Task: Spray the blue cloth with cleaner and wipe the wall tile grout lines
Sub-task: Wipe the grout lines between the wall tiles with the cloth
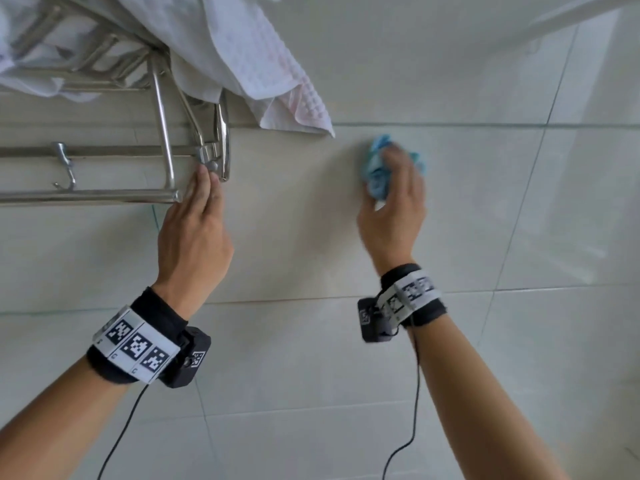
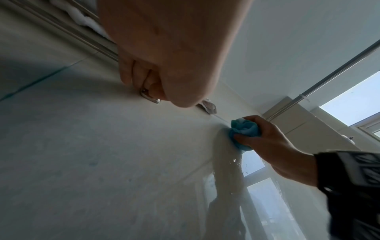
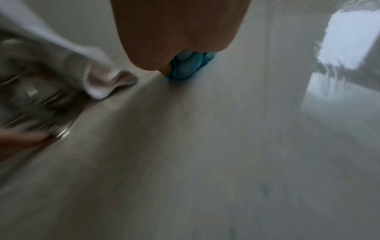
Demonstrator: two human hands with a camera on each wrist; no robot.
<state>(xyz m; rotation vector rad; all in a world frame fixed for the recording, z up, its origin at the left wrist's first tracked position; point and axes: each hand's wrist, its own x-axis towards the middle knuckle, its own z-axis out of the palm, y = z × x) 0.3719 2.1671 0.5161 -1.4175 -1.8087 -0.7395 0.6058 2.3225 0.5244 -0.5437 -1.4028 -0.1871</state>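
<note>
Fingers of the left hand (image 1: 194, 220): straight, tips touching the end bracket of the steel towel rack (image 1: 162, 133), curled round nothing. Fingers of the right hand (image 1: 393, 199): curled round the bunched blue cloth (image 1: 377, 168), pressing it to the wall tile (image 1: 294, 216) just below the horizontal grout line (image 1: 485, 125). Between the hands, a white towel (image 1: 263, 64) hangs off the rack, its corner near the cloth. Risks as judged: a leftward stroke along the grout could snag or wet that towel corner, or run knuckles into the rack; the wad sits below the line, so the wipe may miss the grout itself; right wrist view is blurred, wet streaks show on the tile, so a slip is possible.
</note>
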